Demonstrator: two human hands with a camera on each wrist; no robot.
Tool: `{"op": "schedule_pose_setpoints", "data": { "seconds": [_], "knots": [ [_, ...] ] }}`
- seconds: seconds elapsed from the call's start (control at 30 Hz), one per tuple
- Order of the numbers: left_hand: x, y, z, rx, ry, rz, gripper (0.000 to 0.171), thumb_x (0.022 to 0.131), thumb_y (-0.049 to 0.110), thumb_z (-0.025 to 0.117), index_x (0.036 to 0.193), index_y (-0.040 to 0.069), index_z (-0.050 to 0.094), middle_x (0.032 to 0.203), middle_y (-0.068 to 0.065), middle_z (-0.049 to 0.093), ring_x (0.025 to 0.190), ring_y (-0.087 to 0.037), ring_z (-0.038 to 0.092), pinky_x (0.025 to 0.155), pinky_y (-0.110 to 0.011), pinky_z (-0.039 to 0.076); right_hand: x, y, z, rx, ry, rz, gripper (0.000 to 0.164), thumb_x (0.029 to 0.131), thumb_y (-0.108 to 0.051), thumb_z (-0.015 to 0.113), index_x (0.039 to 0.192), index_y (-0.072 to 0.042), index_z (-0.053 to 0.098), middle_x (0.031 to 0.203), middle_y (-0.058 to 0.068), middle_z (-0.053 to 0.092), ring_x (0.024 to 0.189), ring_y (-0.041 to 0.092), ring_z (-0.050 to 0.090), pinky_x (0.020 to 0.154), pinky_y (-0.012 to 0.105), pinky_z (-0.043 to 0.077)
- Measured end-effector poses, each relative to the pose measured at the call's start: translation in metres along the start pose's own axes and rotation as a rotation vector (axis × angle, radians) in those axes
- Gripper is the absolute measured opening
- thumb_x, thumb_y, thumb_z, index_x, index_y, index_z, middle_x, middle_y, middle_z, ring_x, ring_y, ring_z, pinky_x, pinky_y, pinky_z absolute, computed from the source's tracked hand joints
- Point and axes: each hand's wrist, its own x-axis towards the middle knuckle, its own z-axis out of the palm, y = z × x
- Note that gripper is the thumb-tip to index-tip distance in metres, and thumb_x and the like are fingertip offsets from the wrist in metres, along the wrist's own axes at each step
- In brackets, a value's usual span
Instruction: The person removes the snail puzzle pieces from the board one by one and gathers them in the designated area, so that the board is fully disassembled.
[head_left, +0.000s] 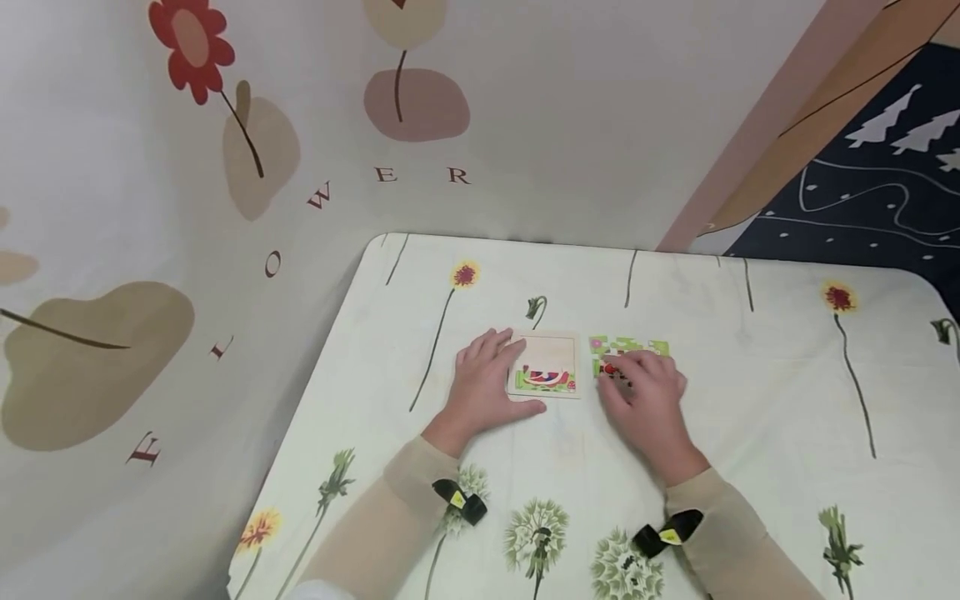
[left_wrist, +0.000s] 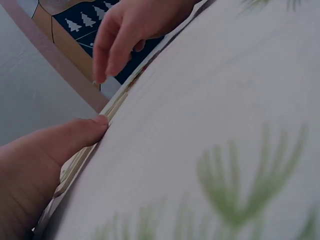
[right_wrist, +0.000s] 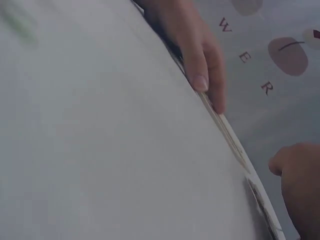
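A square, shallow wooden puzzle tray [head_left: 551,350] lies flat on the table, with colourful pieces [head_left: 546,380] along its lower part and bare wood above. My left hand [head_left: 483,379] rests at the tray's left side, fingers spread near the top corner and thumb extended by the lower edge; in the left wrist view that thumb [left_wrist: 82,135] touches the tray's rim. Just right of the tray lie several loose green and red puzzle pieces [head_left: 626,342]. Over them is my right hand [head_left: 648,400], fingers loosely bent and pointing down, partly hiding them. The left wrist view has its fingertips above the table.
A white cloth with printed flowers covers the table [head_left: 757,375]. Behind the far edge stands a pale wall [head_left: 570,167] with flower shapes and letters. At the far right hangs a dark panel [head_left: 847,200] with white trees. Each wrist wears a black strap [head_left: 667,533].
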Motion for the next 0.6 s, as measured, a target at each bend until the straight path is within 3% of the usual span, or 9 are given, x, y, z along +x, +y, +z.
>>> {"op": "schedule_pose_setpoints", "data": {
  "seconds": [0.17, 0.33, 0.6],
  "knots": [
    [-0.001, -0.001, -0.002, 0.061, -0.053, 0.026, 0.117, 0.071, 0.080, 0.082, 0.163, 0.018, 0.046, 0.172, -0.010, 0.032, 0.159, -0.035, 0.022, 0.119, -0.058, 0.027, 0.004, -0.029, 0.031, 0.044, -0.069, -0.050, 0.022, 0.092, -0.017, 0.082, 0.112, -0.008, 0.081, 0.112, 0.009, 0.069, 0.106, 0.034, 0.052, 0.094, 0.062, 0.029],
    [-0.002, -0.002, -0.001, 0.112, -0.089, 0.059, 0.127, 0.068, 0.089, 0.075, 0.167, 0.020, 0.039, 0.174, -0.011, 0.024, 0.161, -0.035, 0.016, 0.121, -0.058, 0.023, 0.012, -0.052, 0.053, 0.034, -0.166, -0.003, 0.014, 0.096, -0.024, 0.079, 0.107, -0.015, 0.082, 0.108, 0.002, 0.068, 0.102, 0.029, 0.052, 0.094, 0.060, 0.032],
    [-0.002, -0.003, -0.002, 0.120, -0.074, 0.079, 0.121, 0.071, 0.084, 0.075, 0.168, 0.021, 0.037, 0.173, -0.011, 0.027, 0.159, -0.035, 0.019, 0.119, -0.058, 0.025, 0.018, -0.064, 0.066, -0.040, -0.262, -0.003, 0.033, 0.098, -0.025, 0.077, 0.127, -0.009, 0.078, 0.110, 0.007, 0.062, 0.096, 0.031, 0.048, 0.083, 0.054, 0.033]
  ]
}}
